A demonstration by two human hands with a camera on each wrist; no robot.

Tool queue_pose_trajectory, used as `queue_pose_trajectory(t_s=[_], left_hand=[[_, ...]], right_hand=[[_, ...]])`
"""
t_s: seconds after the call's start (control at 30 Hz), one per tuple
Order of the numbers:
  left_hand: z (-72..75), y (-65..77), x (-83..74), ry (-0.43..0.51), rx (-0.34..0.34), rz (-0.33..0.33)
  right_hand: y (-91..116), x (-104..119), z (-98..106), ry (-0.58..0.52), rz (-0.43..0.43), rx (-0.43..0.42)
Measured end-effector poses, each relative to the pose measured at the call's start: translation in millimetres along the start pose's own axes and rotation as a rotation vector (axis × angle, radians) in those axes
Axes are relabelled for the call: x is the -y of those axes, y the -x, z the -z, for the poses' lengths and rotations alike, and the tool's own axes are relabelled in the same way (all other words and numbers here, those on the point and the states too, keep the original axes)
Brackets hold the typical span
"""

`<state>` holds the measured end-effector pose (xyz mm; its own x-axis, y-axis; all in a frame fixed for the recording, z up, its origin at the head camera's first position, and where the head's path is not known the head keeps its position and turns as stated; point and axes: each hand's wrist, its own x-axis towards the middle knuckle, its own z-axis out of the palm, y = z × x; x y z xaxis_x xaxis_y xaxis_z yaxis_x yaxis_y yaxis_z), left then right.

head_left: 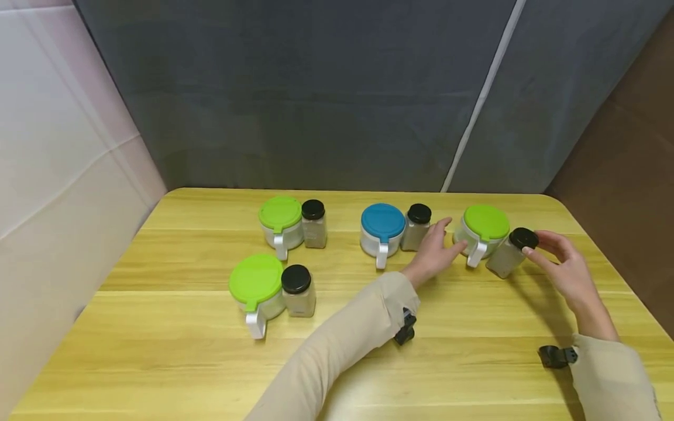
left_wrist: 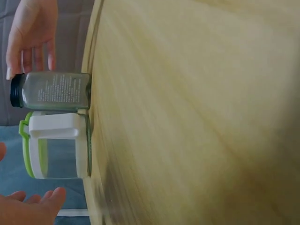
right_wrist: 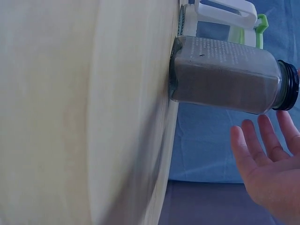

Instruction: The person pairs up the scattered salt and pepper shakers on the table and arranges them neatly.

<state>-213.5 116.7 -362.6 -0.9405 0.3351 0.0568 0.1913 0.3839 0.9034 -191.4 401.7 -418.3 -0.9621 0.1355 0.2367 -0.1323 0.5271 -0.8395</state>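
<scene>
My right hand (head_left: 566, 269) is at a square glass jar (head_left: 505, 260) with a black lid (head_left: 523, 238); thumb and forefinger tips are right at the lid, the other fingers loosely extended beside the jar (right_wrist: 227, 79). The jar holds brownish-grey powder and stands on the table, close against a clear pot with a green lid (head_left: 486, 222) and white handle (left_wrist: 54, 125). My left hand (head_left: 434, 251) has its fingers spread to the left of that pot, with the thumb nearest its wall. In the left wrist view, a gap separates the left fingers (left_wrist: 55, 199) from the pot.
A blue-lidded pot (head_left: 382, 225) with a black-lidded jar (head_left: 416, 231) stands left of my left hand. Two more green-lidded pots (head_left: 281, 216), each with a jar (head_left: 315, 228) beside it, are farther left. A dark cloth wall (head_left: 316, 99) rises behind the wooden table (head_left: 158, 327).
</scene>
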Motion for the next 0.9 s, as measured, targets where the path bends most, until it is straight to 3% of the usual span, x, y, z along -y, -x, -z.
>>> queue_pose_trajectory(t_s=[0.3, 0.5, 0.9], left_hand=[[-3.7, -9.0, 4.0, -0.012, 0.004, 0.014], [-6.2, -16.6, 2.3, -0.023, 0.042, -0.006], [-4.8, -24.9, 5.2, 0.01, 0.103, 0.013]], right_hand=[[-0.2, 0.6, -2.8, 0.0, -0.005, 0.029], [1.4, -2.6, 1.7, -0.002, -0.014, 0.031], [-5.7, 0.7, -0.1, 0.031, -0.018, 0.05]])
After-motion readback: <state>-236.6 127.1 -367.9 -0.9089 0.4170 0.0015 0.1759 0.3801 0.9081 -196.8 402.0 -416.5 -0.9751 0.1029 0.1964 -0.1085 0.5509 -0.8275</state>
